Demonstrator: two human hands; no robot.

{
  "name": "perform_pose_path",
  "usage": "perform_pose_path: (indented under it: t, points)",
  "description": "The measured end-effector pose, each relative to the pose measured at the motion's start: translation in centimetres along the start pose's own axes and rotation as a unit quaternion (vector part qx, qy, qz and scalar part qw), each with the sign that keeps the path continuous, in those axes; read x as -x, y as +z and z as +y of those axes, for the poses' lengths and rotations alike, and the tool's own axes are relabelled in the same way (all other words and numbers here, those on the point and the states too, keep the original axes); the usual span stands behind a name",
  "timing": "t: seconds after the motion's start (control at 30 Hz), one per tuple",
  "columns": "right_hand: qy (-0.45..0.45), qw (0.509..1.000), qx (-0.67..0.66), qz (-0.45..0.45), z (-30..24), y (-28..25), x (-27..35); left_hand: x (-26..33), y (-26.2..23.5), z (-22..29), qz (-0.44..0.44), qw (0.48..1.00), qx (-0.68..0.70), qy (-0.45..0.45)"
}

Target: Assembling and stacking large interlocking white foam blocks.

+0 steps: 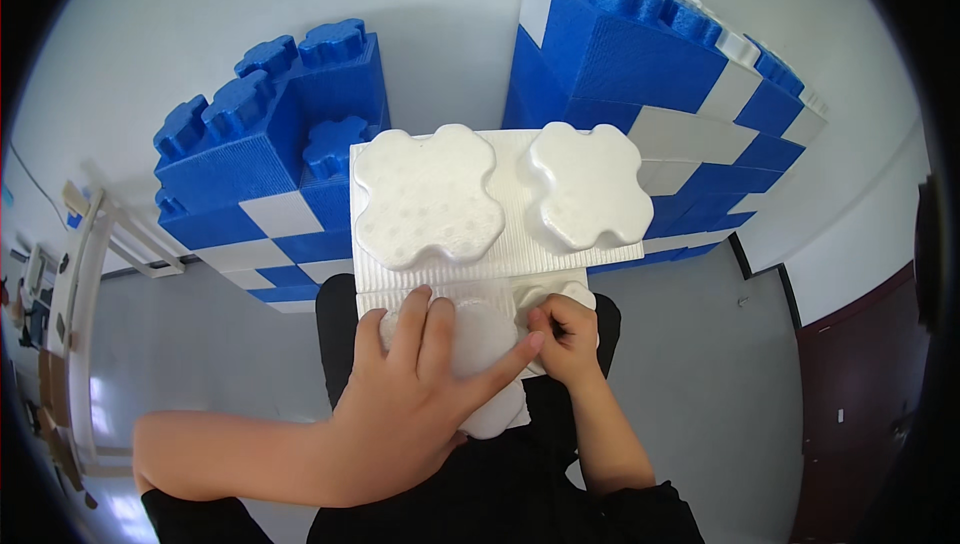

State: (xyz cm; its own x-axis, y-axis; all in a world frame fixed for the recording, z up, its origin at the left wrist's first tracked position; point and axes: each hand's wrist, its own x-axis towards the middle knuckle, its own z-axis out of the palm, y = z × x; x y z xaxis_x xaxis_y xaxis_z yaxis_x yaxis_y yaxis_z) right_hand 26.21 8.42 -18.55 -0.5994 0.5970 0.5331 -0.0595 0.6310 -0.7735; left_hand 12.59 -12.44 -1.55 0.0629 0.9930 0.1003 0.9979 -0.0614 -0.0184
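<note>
Both hands (480,364) grip a white, pebbly foam block (495,214) with clover-shaped studs.

I hold a large white foam building block (470,234) with two clover-shaped studs on top, close against my body. My left hand (420,374) lies spread over the near edge of it, fingers across a lower stud. My right hand (565,339) is curled against the block's near right corner, fingertips pressed to the foam. Beyond stand walls of blue and white foam blocks (270,154), one stack on the left, a taller one (650,74) on the right, on a grey floor (720,374).
</note>
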Motion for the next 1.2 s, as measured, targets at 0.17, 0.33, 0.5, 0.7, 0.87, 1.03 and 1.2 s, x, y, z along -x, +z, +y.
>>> perform_pose_path:
  t: [0.17,0.33,0.5,0.7,0.87,1.03,1.2]
  points:
    - [0.022,1.000,-0.012,0.002,-0.3,0.3,-0.1,0.5,0.6,0.1,0.036,0.999,0.001,-0.011]
    - [0.033,0.999,-0.018,0.015,-0.3,0.5,0.1,0.6,0.4,-0.1,0.036,0.999,0.030,-0.005]
    - [0.030,0.999,-0.031,0.010,0.8,0.6,-0.2,1.6,-5.3,0.1,0.089,0.996,0.000,0.025]
    - [0.121,0.957,-0.234,0.118,2.8,-0.1,0.4,1.4,-11.3,2.9,0.151,0.980,0.124,-0.047]
    - [0.172,0.879,-0.413,0.165,2.9,-5.6,1.4,0.5,-7.6,4.4,0.202,0.976,0.073,0.029]
    - [0.089,0.992,-0.068,-0.055,1.4,-4.9,1.2,-0.6,-3.2,7.4,0.327,0.945,-0.012,-0.013]
    - [0.100,0.991,-0.076,-0.042,1.8,-5.6,0.8,-2.4,-0.2,8.9,0.293,0.943,0.152,0.040]
